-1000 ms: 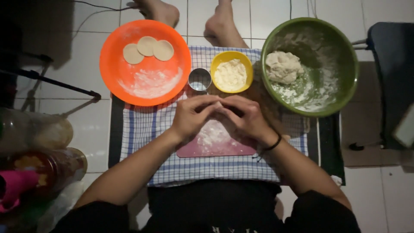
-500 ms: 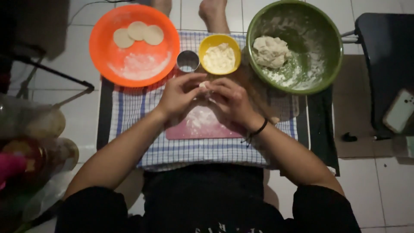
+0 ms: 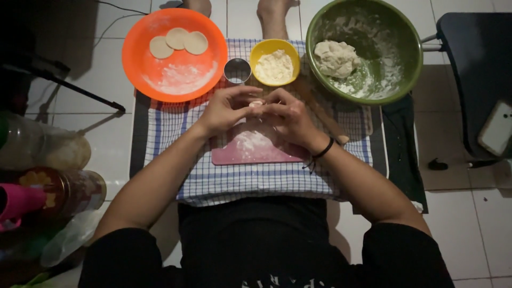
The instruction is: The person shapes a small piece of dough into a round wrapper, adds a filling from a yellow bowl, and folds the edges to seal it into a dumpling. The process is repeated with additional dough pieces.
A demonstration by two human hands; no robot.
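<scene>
My left hand point(image 3: 226, 110) and my right hand point(image 3: 289, 118) meet over a floured pink cutting board point(image 3: 256, 151), both pinching a small piece of dough point(image 3: 256, 104) between the fingertips. The board lies on a blue-and-white checked cloth point(image 3: 213, 176). Beyond my hands stand a small metal round cutter point(image 3: 237, 70) and a yellow bowl of white filling point(image 3: 274, 62). A wooden rolling pin point(image 3: 325, 118) lies partly hidden under my right hand.
An orange plate point(image 3: 173, 56) at the back left holds three dough discs point(image 3: 177, 42) and flour. A green bowl point(image 3: 365, 50) at the back right holds a dough lump point(image 3: 336, 57). Jars point(image 3: 58, 186) stand on the left floor; a phone point(image 3: 496, 128) lies on a dark stool at right.
My hands have lifted slightly off the board and drawn together around the dough piece. The view has shifted so everything sits a bit higher in the frame.
</scene>
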